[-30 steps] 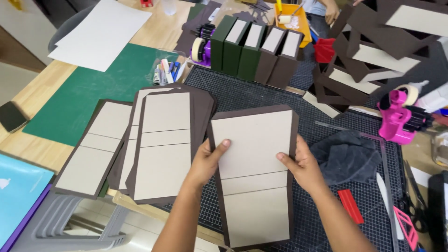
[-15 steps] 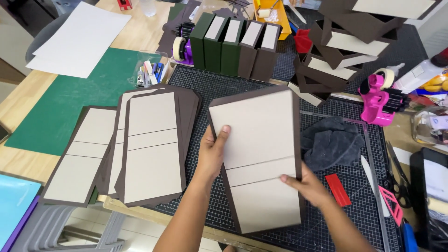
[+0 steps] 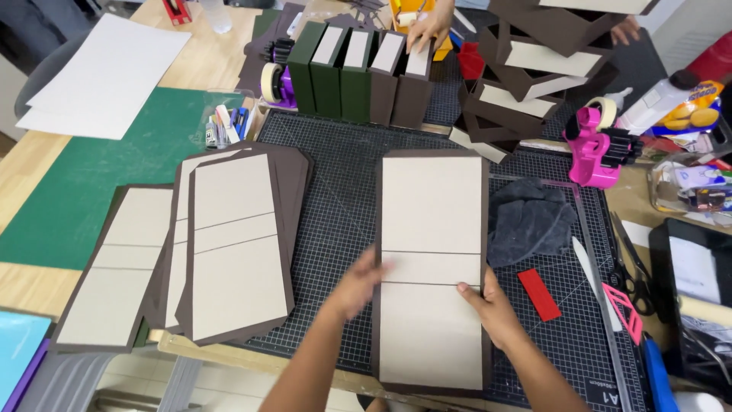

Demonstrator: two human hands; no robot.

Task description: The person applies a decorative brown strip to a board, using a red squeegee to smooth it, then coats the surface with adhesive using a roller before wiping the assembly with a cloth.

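Observation:
A brown cover sheet with three beige board panels (image 3: 431,221) lies flat on the black gridded cutting mat (image 3: 339,191). My left hand (image 3: 358,284) rests on its left edge near the narrow middle panel, fingers spread over it. At the sheet's right edge my right hand (image 3: 492,305) presses down on the lower panel. To the left lies a fanned stack of similar brown-and-beige covers (image 3: 232,240), and one more cover (image 3: 114,267) sits further left.
Upright dark green and brown boxes (image 3: 358,72) stand at the back; another person's hand (image 3: 428,29) touches them. Pink tape dispenser (image 3: 598,145), grey cloth (image 3: 530,221), red scraper (image 3: 539,294), scissors (image 3: 629,263), stacked brown trays (image 3: 534,69), green mat (image 3: 99,168), white sheet (image 3: 107,72).
The cover was held tilted up in both hands; now it lies flat and straight on the mat, with both hands pressing on its edges.

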